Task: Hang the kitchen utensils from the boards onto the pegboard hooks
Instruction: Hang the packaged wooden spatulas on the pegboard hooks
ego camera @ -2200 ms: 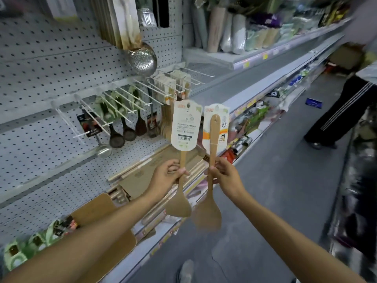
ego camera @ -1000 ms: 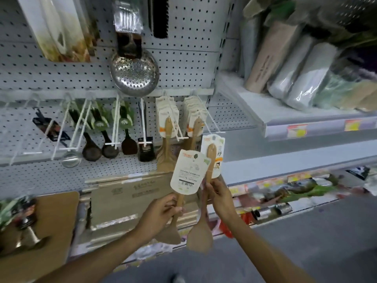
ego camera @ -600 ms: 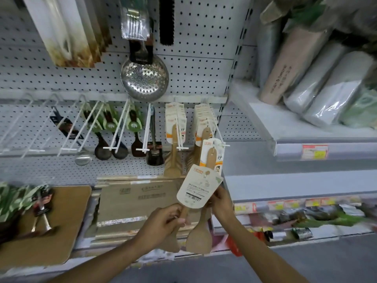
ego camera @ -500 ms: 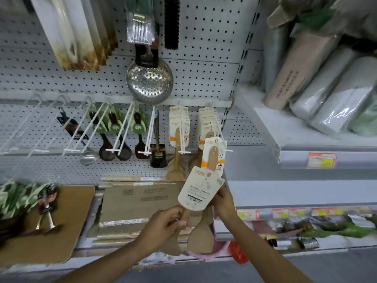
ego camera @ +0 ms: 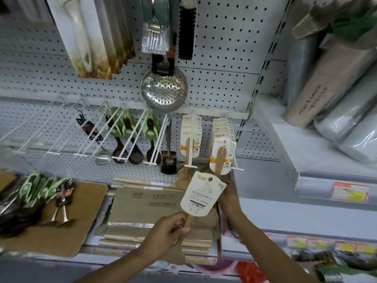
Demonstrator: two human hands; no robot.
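The right hand (ego camera: 228, 198) grips a carded wooden spatula (ego camera: 221, 158), lifting its card above the fingers to the white hook (ego camera: 234, 152); the left hand (ego camera: 165, 231) grasps a second wooden spatula (ego camera: 201, 196), waiting.

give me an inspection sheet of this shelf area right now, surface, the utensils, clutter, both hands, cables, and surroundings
Surface: white pegboard with rows of white hooks; wooden boards on the shelf below.
Job's things: carded wooden spatula at the front of the right-most hook; second carded spatula off the hooks; dark ladles lying on the left board.
Clutter: stacked flat boards under the hooks.
Grippers: left hand grips the second spatula's handle; right hand holds the spatula at the hook from below.
Cables: nothing seen.
Surroundings: steel skimmer hanging above; wrapped rolls on the right shelf.
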